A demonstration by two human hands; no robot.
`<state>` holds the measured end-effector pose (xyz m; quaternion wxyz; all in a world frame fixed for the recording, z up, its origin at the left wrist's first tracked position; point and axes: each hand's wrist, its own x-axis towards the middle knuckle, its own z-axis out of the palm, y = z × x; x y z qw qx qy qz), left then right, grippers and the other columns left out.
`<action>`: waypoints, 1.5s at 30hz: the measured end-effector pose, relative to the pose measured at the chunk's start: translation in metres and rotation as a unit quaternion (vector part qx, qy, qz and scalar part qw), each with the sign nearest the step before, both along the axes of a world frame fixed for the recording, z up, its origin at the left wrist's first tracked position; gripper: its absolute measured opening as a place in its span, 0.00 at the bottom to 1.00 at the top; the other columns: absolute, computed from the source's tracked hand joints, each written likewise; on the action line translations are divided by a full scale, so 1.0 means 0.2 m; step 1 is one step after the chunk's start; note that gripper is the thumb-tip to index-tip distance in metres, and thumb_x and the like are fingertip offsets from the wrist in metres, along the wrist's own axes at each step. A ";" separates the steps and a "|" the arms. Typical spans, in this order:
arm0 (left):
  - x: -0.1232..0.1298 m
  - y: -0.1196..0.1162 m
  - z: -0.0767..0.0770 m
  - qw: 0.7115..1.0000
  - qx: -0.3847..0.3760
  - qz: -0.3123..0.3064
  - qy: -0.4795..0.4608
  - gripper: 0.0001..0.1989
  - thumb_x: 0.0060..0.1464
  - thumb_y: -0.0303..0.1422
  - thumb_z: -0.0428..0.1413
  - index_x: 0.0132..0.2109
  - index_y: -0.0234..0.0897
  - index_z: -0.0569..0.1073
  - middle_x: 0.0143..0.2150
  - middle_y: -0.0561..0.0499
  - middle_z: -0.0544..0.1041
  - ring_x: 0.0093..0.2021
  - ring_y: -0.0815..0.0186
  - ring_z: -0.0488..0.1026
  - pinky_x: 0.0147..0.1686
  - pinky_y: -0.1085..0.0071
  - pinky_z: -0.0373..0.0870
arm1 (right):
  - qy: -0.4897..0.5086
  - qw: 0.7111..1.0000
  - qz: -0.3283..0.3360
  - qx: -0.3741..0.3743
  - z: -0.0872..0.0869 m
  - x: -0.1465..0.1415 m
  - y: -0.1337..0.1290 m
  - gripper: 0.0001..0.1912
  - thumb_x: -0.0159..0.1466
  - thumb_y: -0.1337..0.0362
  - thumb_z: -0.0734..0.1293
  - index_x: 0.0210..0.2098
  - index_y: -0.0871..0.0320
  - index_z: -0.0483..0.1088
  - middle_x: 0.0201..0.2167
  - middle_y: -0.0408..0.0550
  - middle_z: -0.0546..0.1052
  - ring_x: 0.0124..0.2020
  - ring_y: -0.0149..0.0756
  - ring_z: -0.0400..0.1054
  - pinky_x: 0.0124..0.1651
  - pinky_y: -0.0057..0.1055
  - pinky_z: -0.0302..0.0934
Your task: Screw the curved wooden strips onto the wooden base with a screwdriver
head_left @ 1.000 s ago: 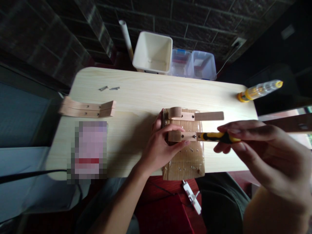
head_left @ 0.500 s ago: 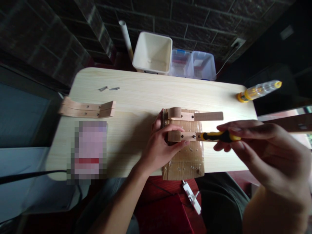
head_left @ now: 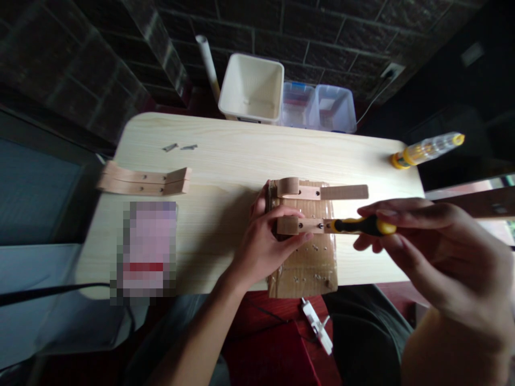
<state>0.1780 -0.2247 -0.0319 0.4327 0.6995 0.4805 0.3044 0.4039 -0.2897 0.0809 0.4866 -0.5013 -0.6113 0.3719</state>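
Beyond my counter's [head_left: 225,161] far edge I see a cream bin [head_left: 251,80], with two clear boxes [head_left: 333,107] beside it to my right and a white pole [head_left: 207,61] leaning on its left. Behind them rises a dark block wall [head_left: 265,27], where a white cable [head_left: 375,98] hangs from a socket [head_left: 394,69]. Below my near edge, a white power strip [head_left: 317,326] lies slanted. Near my left, a pinkish item [head_left: 148,236] is pixelated out.

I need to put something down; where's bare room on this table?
Widest: back of the table, between the small metal pieces and the clear container. Another: between the pixelated patch and left hand. Crowded: around the cardboard, with wooden strips, screwdriver and right hand.
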 end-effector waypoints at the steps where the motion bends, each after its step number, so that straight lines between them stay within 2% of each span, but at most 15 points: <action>1: 0.00 0.00 0.00 1.000 0.001 -0.001 0.000 0.14 0.57 0.43 0.71 0.49 0.48 0.82 0.58 0.45 0.75 0.63 0.49 0.72 0.70 0.42 0.67 | 0.002 1.000 0.003 -0.002 0.00 0.00 0.00 0.22 0.68 0.80 0.70 0.56 0.52 0.79 0.54 0.46 0.82 0.46 0.35 0.82 0.48 0.30 0.84; 5: 0.00 0.00 0.00 1.000 -0.010 -0.003 0.008 0.15 0.57 0.44 0.71 0.48 0.48 0.82 0.54 0.45 0.76 0.64 0.47 0.70 0.71 0.42 0.67 | 0.002 1.000 0.001 -0.004 0.01 -0.01 -0.02 0.22 0.67 0.80 0.71 0.56 0.53 0.80 0.56 0.47 0.82 0.53 0.39 0.80 0.50 0.32 0.84; 10: 0.00 0.00 0.01 1.000 -0.011 0.005 0.006 0.15 0.56 0.43 0.72 0.48 0.48 0.83 0.53 0.45 0.74 0.61 0.48 0.73 0.70 0.42 0.68 | -0.010 0.999 -0.029 -0.015 0.03 -0.03 -0.03 0.21 0.68 0.79 0.72 0.56 0.51 0.80 0.52 0.45 0.84 0.47 0.34 0.82 0.50 0.27 0.83; 14: 0.00 0.00 0.02 1.000 -0.008 0.001 0.008 0.14 0.56 0.42 0.72 0.48 0.48 0.82 0.53 0.46 0.75 0.61 0.49 0.73 0.70 0.42 0.68 | -0.018 0.999 -0.029 -0.011 0.01 -0.01 -0.02 0.21 0.67 0.78 0.73 0.54 0.52 0.80 0.52 0.46 0.83 0.48 0.37 0.81 0.47 0.31 0.84; 17: 0.00 0.00 0.02 1.000 -0.008 0.002 0.011 0.15 0.56 0.42 0.72 0.48 0.48 0.82 0.54 0.46 0.75 0.61 0.48 0.73 0.70 0.42 0.68 | -0.007 1.000 -0.009 -0.009 0.00 0.00 -0.02 0.22 0.66 0.79 0.74 0.54 0.52 0.79 0.53 0.47 0.83 0.51 0.39 0.80 0.49 0.33 0.84; 21: 0.00 -0.01 0.01 1.000 -0.002 0.001 0.012 0.15 0.57 0.44 0.71 0.49 0.48 0.82 0.57 0.45 0.74 0.64 0.47 0.72 0.69 0.42 0.69 | 0.004 1.000 0.001 -0.001 0.01 -0.01 -0.02 0.24 0.65 0.81 0.73 0.57 0.53 0.79 0.55 0.49 0.82 0.58 0.39 0.77 0.53 0.30 0.83; 25: 0.00 -0.01 0.00 1.000 -0.006 0.003 0.007 0.15 0.57 0.45 0.71 0.49 0.48 0.82 0.59 0.45 0.73 0.65 0.47 0.71 0.69 0.44 0.71 | -0.011 1.000 -0.027 -0.003 0.01 -0.02 -0.02 0.23 0.65 0.81 0.73 0.55 0.53 0.80 0.53 0.50 0.82 0.54 0.39 0.79 0.52 0.31 0.84; 30: 0.00 0.00 0.01 1.000 -0.004 -0.001 0.014 0.14 0.57 0.43 0.72 0.49 0.49 0.82 0.58 0.46 0.75 0.64 0.47 0.72 0.70 0.42 0.69 | -0.014 0.999 -0.031 0.006 0.00 -0.01 -0.02 0.22 0.64 0.80 0.75 0.53 0.54 0.79 0.51 0.50 0.82 0.51 0.40 0.80 0.48 0.31 0.84; 36: 0.00 0.00 0.01 1.000 -0.006 0.001 0.010 0.14 0.57 0.42 0.72 0.49 0.48 0.83 0.61 0.45 0.73 0.62 0.48 0.73 0.70 0.41 0.69 | -0.048 0.998 -0.012 0.027 0.01 -0.01 0.00 0.24 0.64 0.79 0.74 0.55 0.51 0.80 0.51 0.50 0.82 0.51 0.42 0.79 0.44 0.33 0.84; 39: 0.00 -0.01 0.01 1.000 -0.014 0.005 0.008 0.16 0.55 0.43 0.72 0.49 0.47 0.83 0.61 0.44 0.72 0.63 0.47 0.72 0.70 0.42 0.69 | -0.067 0.997 0.007 0.028 0.02 -0.01 -0.01 0.23 0.63 0.80 0.73 0.52 0.52 0.82 0.52 0.52 0.82 0.51 0.46 0.79 0.40 0.35 0.85; 42: 0.00 -0.01 0.02 1.000 -0.018 0.003 0.009 0.16 0.55 0.44 0.72 0.49 0.47 0.83 0.59 0.44 0.73 0.65 0.47 0.71 0.70 0.43 0.70 | -0.050 0.998 -0.005 0.030 0.01 -0.01 -0.01 0.24 0.63 0.81 0.72 0.52 0.52 0.82 0.54 0.52 0.83 0.53 0.48 0.80 0.41 0.36 0.86; 45: 0.00 0.00 0.02 1.000 -0.017 0.002 0.005 0.15 0.56 0.43 0.72 0.49 0.48 0.83 0.59 0.45 0.73 0.62 0.48 0.73 0.69 0.42 0.69 | -0.037 0.998 -0.012 0.045 -0.01 -0.01 -0.01 0.25 0.62 0.83 0.73 0.54 0.54 0.81 0.52 0.52 0.83 0.52 0.45 0.81 0.44 0.34 0.86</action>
